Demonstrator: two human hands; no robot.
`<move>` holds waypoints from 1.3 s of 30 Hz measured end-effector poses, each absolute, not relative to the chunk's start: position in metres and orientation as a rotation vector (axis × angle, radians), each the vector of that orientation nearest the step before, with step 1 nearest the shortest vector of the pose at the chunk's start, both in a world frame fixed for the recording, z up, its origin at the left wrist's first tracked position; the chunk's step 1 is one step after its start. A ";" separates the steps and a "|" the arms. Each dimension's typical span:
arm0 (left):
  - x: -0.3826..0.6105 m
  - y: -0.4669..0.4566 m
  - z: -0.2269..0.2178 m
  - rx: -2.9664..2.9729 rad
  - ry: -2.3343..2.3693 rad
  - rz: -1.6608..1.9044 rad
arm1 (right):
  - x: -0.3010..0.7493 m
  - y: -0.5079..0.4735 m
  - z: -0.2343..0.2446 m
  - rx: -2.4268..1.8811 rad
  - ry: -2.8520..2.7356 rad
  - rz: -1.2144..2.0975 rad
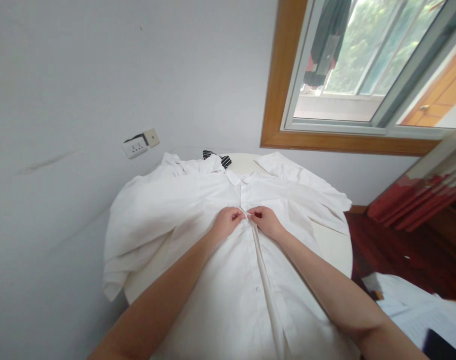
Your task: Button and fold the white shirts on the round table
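A white button-up shirt lies spread front side up, its collar toward the wall and its sleeves out to both sides. My left hand pinches the left edge of the front opening at chest height. Just across from it, my right hand pinches the opposite edge, the fingertips of both hands almost meeting. Any button between the fingers is too small to make out. Above the hands the front is drawn together; below them the two edges stand slightly apart, with small buttons along the left one.
Under the shirt is a round cream table against the wall. A black-and-white striped cloth piece lies beyond the collar. At the lower right are more white cloth or papers and a dark object. A wall socket sits left.
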State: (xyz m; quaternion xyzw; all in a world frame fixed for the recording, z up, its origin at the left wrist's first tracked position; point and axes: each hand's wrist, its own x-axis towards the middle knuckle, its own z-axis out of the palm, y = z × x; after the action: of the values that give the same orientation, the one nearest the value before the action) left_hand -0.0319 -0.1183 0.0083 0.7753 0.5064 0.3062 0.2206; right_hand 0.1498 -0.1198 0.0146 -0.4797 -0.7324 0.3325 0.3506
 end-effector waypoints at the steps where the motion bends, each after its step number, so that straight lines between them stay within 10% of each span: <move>1: -0.033 -0.118 0.008 2.150 1.386 0.844 | 0.150 -0.120 0.015 -1.240 -1.899 0.867; 16: -0.033 -0.116 0.012 1.962 1.283 0.848 | 0.142 -0.122 0.014 -1.266 -1.931 0.699; 39: -0.028 -0.127 0.021 2.370 1.557 0.616 | 0.149 -0.111 0.007 -1.080 -1.720 1.296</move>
State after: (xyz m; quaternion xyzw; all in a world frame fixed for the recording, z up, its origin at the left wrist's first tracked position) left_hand -0.0285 -0.1268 0.0215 0.8108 0.5328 0.2107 0.1196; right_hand 0.1486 -0.1111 0.0066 -0.4185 -0.6665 0.5023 0.3582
